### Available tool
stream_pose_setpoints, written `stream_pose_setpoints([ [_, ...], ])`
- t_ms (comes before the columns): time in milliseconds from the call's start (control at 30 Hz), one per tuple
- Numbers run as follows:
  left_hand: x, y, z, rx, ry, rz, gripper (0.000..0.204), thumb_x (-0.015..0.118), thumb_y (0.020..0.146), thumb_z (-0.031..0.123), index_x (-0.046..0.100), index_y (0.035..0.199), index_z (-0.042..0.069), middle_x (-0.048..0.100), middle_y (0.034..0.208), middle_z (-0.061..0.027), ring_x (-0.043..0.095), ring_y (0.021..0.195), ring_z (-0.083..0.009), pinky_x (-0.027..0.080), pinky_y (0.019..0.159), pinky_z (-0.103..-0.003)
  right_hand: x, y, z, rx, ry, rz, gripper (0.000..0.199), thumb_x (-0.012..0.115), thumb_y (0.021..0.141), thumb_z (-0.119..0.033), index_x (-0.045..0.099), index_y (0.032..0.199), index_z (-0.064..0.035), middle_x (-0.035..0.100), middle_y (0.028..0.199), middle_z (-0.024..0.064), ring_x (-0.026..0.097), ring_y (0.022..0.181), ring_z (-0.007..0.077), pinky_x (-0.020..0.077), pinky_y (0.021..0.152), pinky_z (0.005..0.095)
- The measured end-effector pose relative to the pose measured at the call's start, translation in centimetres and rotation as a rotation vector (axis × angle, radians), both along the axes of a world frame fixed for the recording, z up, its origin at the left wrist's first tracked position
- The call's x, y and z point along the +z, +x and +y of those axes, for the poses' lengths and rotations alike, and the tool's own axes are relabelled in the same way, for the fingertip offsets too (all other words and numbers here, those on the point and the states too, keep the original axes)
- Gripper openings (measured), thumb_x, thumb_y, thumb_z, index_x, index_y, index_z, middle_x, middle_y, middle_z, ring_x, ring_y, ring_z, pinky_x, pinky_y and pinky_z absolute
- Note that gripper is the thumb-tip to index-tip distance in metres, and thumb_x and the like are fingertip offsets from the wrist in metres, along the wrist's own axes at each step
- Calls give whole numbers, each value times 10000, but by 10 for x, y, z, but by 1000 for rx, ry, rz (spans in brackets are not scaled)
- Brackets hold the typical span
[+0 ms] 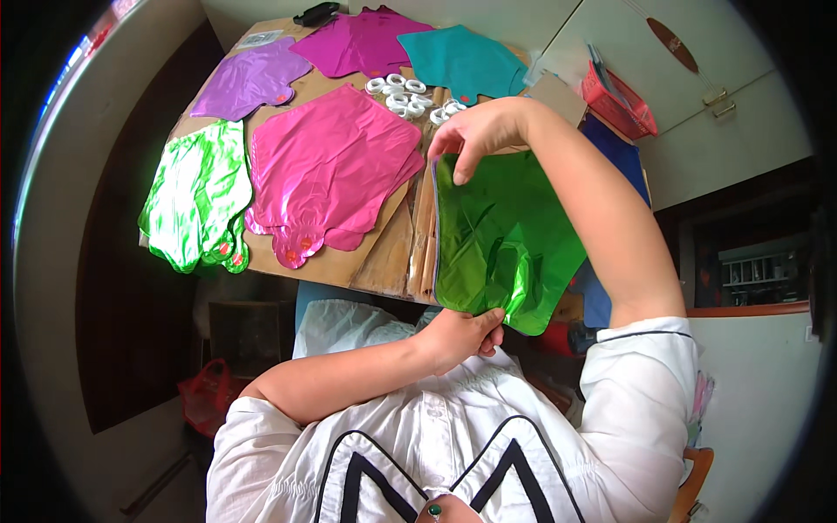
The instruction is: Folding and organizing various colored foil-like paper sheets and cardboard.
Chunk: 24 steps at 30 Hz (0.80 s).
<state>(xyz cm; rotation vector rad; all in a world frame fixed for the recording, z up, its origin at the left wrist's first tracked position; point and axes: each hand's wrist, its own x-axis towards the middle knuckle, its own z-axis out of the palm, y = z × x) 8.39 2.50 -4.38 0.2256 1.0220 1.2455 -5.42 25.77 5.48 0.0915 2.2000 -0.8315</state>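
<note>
A shiny green sheet, which looks like a flat foil balloon (497, 227), is held up in front of me at the table's near right edge. My left hand (464, 338) pinches its bottom edge, thumb on top. At its upper left corner my right hand (484, 138) grips with the thumb on the front face; the fingers behind are partly hidden. Left of it on the table lies a stack of pink foil balloons (331, 166), and farther left a light green foil stack (196, 196). Both have rounded tabs with red spots.
Purple (248, 78), magenta (362, 42) and teal foil balloons (464, 61) lie at the back of the cardboard-covered table (370, 261). White ribbon rolls (401, 96) sit between them. A red basket (621, 100) stands back right by the cabinet (706, 52). A red bag (205, 397) is below left.
</note>
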Motion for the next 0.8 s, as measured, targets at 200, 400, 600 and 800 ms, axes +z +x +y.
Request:
stream_pose_setpoints([
  [200,-9,-8,3,18,59,-93,204,498,1029,215,562,903,67,561,777,-10,511,680,-117,505,689,-291,-6,-28,-14,124,-76,-212,450,785,678,-89,669,1109,-31,644,1044,69,572,1023,176,431,919,314],
  [400,-2,-6,-9,109,-52,-515,185,488,1032,201,560,928,65,556,779,-7,502,683,-108,518,755,-308,14,-10,-30,354,231,178,231,687,681,-13,686,912,-1,670,776,84,626,745,219,496,691,339],
  [600,-20,4,-17,139,-49,-522,193,491,1031,218,559,910,84,536,786,2,482,690,-103,507,787,-309,5,36,-41,537,340,616,220,680,665,-24,657,884,-28,649,846,160,629,854,317,484,764,420],
  [800,-24,3,-14,155,-14,-570,176,496,1028,212,541,908,91,525,766,2,469,675,-104,488,766,-318,-6,100,-16,579,300,1198,121,638,702,-43,621,821,-57,642,951,80,618,936,279,478,904,428],
])
